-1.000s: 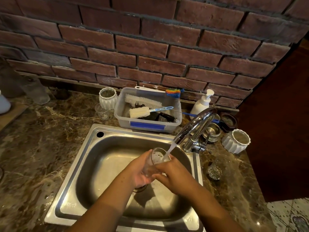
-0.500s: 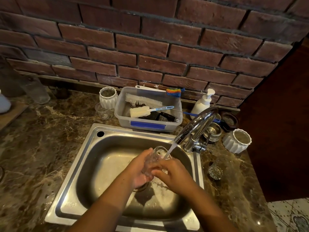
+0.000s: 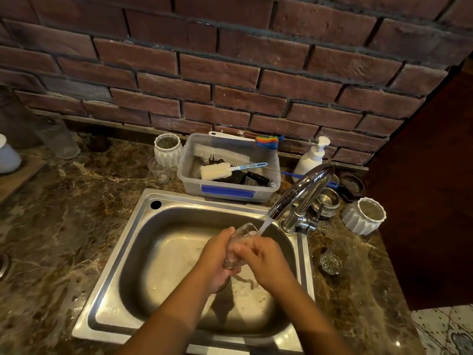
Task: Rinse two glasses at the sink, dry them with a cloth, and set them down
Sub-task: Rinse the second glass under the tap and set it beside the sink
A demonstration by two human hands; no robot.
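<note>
— Two hands over the sink [image 3: 143, 226]: what are they gripping?

— One clear glass [image 3: 243, 230], held above the steel basin. The left hand [image 3: 217, 254] wraps it from the left side, and the right hand [image 3: 266, 260] curls its fingers against the other side. It is tilted, with its mouth up toward the faucet [image 3: 302, 190].

— Is the water running?

— Yes. A thin stream [image 3: 263, 225] falls from the spout and meets the glass at its rim, just above the right hand's knuckles. Droplets lie on the basin floor below.

— And the other glass?

— A second glass [image 3: 330, 260] stands upright on the marble counter [image 3: 64, 213], just right of the sink and well apart from both hands. A smaller glass [image 3: 160, 171] stands behind the sink's left corner, beside a white ribbed pot [image 3: 167, 149].

— Anything else in view?

— A plastic tub [image 3: 230, 193] of brushes sits behind the sink against the brick wall [image 3: 230, 73], with a white pump bottle [image 3: 311, 157] to its right. Another ribbed pot [image 3: 363, 216] stands right of the faucet.
</note>
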